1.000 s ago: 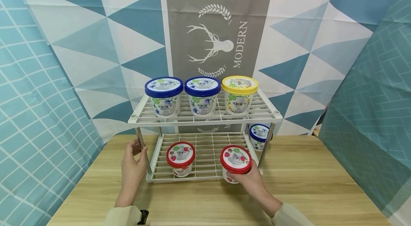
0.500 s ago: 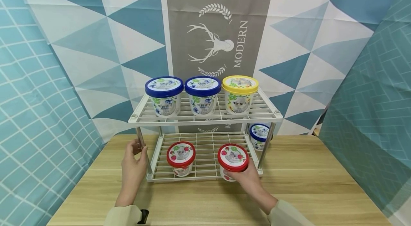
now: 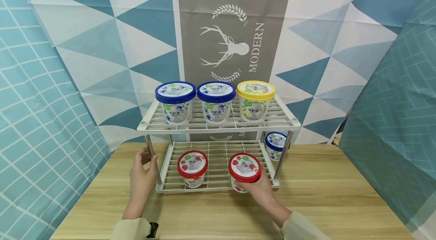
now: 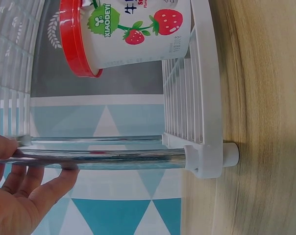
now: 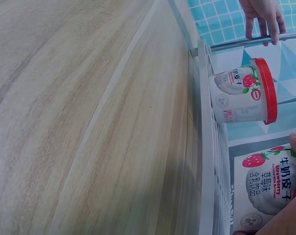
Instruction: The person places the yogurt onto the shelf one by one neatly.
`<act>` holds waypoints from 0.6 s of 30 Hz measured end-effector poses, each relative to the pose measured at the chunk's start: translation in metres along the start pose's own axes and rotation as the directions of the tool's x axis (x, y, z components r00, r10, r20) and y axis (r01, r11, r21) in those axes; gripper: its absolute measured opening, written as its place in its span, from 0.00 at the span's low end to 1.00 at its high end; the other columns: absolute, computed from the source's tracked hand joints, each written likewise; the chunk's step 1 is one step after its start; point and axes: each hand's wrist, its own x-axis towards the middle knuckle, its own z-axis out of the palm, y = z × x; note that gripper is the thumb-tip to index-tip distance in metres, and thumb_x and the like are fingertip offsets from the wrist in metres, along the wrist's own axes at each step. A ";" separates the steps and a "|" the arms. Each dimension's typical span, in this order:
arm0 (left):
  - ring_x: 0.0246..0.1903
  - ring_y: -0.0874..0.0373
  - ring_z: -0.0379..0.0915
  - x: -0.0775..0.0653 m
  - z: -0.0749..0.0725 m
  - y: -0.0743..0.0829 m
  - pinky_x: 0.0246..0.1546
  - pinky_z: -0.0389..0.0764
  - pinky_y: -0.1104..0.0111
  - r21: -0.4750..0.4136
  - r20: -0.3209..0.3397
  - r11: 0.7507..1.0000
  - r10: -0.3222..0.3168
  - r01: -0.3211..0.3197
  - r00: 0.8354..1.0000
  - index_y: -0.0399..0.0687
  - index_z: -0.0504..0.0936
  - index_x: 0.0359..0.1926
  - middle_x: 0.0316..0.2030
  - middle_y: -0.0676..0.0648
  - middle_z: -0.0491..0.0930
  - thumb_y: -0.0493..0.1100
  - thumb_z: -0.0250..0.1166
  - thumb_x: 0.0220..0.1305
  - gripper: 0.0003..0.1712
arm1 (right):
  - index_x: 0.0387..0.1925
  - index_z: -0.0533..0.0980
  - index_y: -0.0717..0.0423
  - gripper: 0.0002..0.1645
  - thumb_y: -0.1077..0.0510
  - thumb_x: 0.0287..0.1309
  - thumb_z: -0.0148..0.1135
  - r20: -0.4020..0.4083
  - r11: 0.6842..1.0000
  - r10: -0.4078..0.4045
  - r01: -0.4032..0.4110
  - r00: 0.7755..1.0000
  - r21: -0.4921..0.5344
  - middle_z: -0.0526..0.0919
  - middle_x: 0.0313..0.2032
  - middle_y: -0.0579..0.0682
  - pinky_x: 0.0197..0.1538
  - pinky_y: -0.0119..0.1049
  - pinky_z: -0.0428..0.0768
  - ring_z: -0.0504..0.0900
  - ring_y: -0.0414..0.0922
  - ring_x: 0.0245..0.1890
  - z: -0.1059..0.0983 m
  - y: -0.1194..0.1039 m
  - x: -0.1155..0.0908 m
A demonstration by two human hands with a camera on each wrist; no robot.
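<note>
My right hand (image 3: 259, 190) grips a red-lidded strawberry tub (image 3: 244, 167) at the front right of the rack's lower shelf. In the right wrist view that tub (image 5: 268, 188) fills the lower right corner, with only the thumb and part of the hand showing. My left hand (image 3: 142, 175) holds the front left metal post of the white two-tier rack (image 3: 218, 131); in the left wrist view its fingers (image 4: 47, 188) lie along the post (image 4: 113, 156). A second strawberry tub (image 3: 192, 168) stands upright on the lower shelf, left of the held one.
On the upper shelf stand two blue-lidded tubs (image 3: 175, 103) (image 3: 216, 102) and a yellow-lidded tub (image 3: 255, 101). Another blue-lidded tub (image 3: 276, 145) stands on the wooden table (image 3: 323, 190) behind the right front post. Patterned cloth (image 3: 218, 24) hangs behind.
My right hand has moved slightly left with the strawberry tub, along the front of the lower shelf. My left hand stays on the post.
</note>
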 end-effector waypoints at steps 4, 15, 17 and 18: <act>0.45 0.41 0.76 0.000 0.000 0.000 0.40 0.80 0.51 0.002 -0.004 1.000 0.005 -0.005 1.000 0.34 0.67 0.55 0.43 0.34 0.77 0.35 0.56 0.65 0.18 | 0.63 0.60 0.63 0.56 0.52 0.32 0.80 -0.011 0.999 -0.008 0.007 1.000 -0.042 0.74 0.56 0.61 0.60 0.53 0.71 0.72 0.56 0.57 0.003 0.000 0.001; 0.45 0.41 0.76 0.000 0.001 0.000 0.40 0.80 0.51 -0.004 -0.002 1.000 0.004 -0.004 1.000 0.34 0.67 0.55 0.43 0.34 0.77 0.34 0.56 0.65 0.18 | 0.61 0.62 0.63 0.55 0.52 0.31 0.80 -0.003 1.000 -0.015 0.015 1.000 -0.027 0.75 0.55 0.60 0.58 0.53 0.72 0.73 0.56 0.56 0.009 -0.003 0.002; 0.45 0.41 0.76 0.000 0.001 0.000 0.40 0.80 0.50 -0.004 -0.003 1.000 0.004 -0.004 1.000 0.34 0.67 0.55 0.43 0.34 0.77 0.34 0.56 0.65 0.18 | 0.61 0.61 0.62 0.55 0.52 0.31 0.80 -0.003 1.000 -0.010 0.010 1.000 -0.014 0.75 0.55 0.60 0.59 0.53 0.72 0.73 0.56 0.56 0.010 -0.002 0.002; 0.45 0.40 0.76 0.000 0.001 0.000 0.40 0.80 0.50 -0.005 -0.004 1.000 0.004 -0.004 1.000 0.34 0.67 0.55 0.43 0.34 0.77 0.34 0.57 0.65 0.18 | 0.62 0.61 0.62 0.55 0.52 0.31 0.80 -0.002 1.000 -0.010 0.010 1.000 -0.011 0.74 0.55 0.60 0.58 0.53 0.72 0.73 0.56 0.56 0.010 -0.002 0.003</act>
